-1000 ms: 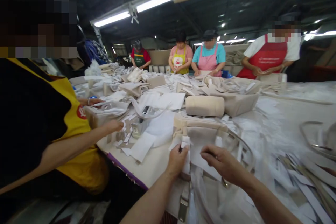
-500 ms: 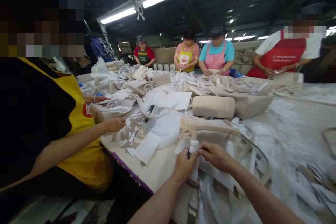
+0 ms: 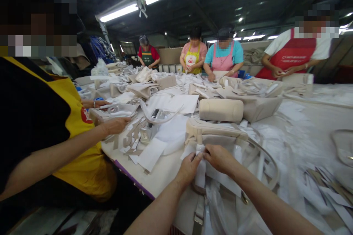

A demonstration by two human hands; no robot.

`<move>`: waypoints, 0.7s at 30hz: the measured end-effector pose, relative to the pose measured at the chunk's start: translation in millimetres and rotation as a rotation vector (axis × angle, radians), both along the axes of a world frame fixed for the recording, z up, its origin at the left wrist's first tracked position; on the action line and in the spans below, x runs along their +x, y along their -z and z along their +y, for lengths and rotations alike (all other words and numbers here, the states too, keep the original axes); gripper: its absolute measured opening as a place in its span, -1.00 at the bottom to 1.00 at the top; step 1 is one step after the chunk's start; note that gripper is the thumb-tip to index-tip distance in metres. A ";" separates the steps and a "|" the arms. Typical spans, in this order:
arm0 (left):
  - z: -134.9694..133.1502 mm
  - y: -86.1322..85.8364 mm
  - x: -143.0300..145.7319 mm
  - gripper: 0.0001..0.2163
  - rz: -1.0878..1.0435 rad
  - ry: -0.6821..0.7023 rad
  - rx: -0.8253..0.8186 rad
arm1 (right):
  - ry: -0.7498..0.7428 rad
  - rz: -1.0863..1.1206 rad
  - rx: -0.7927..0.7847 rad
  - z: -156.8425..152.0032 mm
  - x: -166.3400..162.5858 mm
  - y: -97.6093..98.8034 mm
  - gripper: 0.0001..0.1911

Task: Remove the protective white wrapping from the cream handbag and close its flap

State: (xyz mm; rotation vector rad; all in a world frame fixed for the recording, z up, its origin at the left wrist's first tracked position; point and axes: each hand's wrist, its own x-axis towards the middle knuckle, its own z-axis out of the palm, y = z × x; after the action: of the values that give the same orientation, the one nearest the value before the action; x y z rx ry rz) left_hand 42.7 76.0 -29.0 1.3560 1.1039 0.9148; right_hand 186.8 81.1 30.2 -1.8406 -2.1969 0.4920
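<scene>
Evidently, both bare hands are busy with a beige bag [image 3: 217, 131] that lies at the near edge of the table [image 3: 167, 177], just right of the stretch trimmed in purple [image 3: 132, 179]. The left hand [image 3: 189, 169] grips white wrapping [image 3: 200, 148] around the lower part of the bag's strap tab [image 3: 199, 136], between thumb and fingers. The right hand [image 3: 219, 158] meets it from the other side, fingertips pinched together on the same wrapping; how much they catch is hidden.

The bag looks light for its bulk, with fairly stiff panels that should keep their shape, though the open side probably gives when pushed. The wrapping seems thin and soft, likely to crease, slide or tear, so a small pinch close to the tab suits it better than a hard pull. For moving the whole bag, its thick upper border seems the firmest hold. The curved handle [image 3: 273, 170] to the right appears springy and could swing about; the metal buckle [image 3: 198, 218], down at the near edge, might scratch the pale surface. Clear plastic [image 3: 216, 198] bunched beneath the hands looks slippery.

Beyond the bag, towards the far edge, sits a rounded beige piece [image 3: 221, 110]. Along the near edge, leftward, a co-worker in a yellow apron [image 3: 79, 147] handles other pieces.
</scene>
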 end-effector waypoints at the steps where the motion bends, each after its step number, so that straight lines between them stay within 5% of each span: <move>1: 1.5 0.4 1.2 -0.65 -0.002 -0.017 -0.022 | -0.001 0.019 0.003 0.7 -0.4 -0.3 -0.79; 9: 3.2 1.3 8.3 -0.64 -0.020 -0.070 -0.102 | -0.130 0.354 -0.064 -6.4 16.9 3.6 -0.85; 21: 4.1 -4.6 6.9 -0.61 -0.058 -0.077 -0.203 | -0.164 0.611 -0.106 2.2 15.9 29.6 -0.46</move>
State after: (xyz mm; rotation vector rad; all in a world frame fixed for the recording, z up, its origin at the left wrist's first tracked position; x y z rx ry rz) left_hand 49.6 80.0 -24.4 1.1216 1.1775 0.8668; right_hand 202.7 83.4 0.6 -1.3118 -1.9187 1.0589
